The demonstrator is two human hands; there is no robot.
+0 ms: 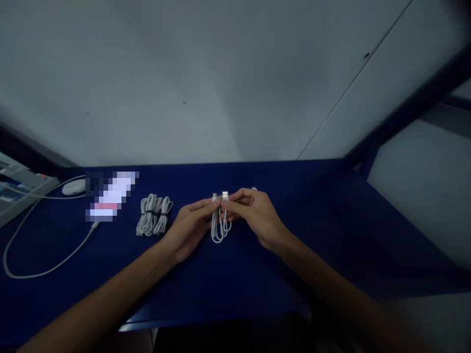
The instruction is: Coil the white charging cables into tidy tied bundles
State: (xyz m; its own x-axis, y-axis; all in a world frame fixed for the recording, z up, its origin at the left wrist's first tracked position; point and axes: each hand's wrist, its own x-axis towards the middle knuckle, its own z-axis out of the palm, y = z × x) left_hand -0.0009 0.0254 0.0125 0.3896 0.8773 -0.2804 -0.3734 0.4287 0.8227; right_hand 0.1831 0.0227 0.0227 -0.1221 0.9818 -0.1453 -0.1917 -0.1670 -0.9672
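Between my two hands is a white USB cable (217,237), folded into hanging loops above the blue table. My left hand (195,220) pinches it close to its smaller plug, which points away from me. With thumb and fingers closed, my right hand (257,213) grips the same cable by its larger USB plug (225,195). Both plugs stick up side by side over the fingertips. Left of my left hand lie bundled white cables (149,218), bound with dark ties. Part of a small white item (254,189) shows behind my right hand.
A blurred-out phone (114,196) lies at the left with a white charging cable (47,273) curving from it. Near it are a white rounded object (74,187) and a white power strip or box (27,196). A pale wall (184,132) rises behind the blue table (228,284).
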